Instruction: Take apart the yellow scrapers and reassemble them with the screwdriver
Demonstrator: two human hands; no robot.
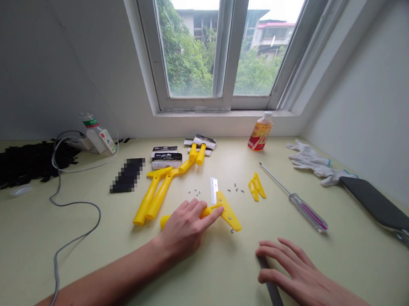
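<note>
My left hand [186, 224] is closed round the handle of a yellow scraper [231, 215], its index finger lying on the wide head. Screws show in that head, and a small nut [232, 230] lies beside its lower end. A silver blade [214, 189] rests just beyond the scraper. My right hand [293, 269] has its fingertips and thumb on a dark grey flat strip [274, 295] near the table's front edge. Several nuts [196, 192] and several screws [236, 188] lie loose beyond my left hand. To their right are yellow plastic pieces [257, 186].
A screwdriver [303, 207] lies at right, near white gloves [311, 161] and a black flat object [380, 203]. More yellow handles [155, 196] and packaged items [167, 159] lie at back left. A bottle [260, 132] stands by the window; a grey cable [77, 239] crosses the left side.
</note>
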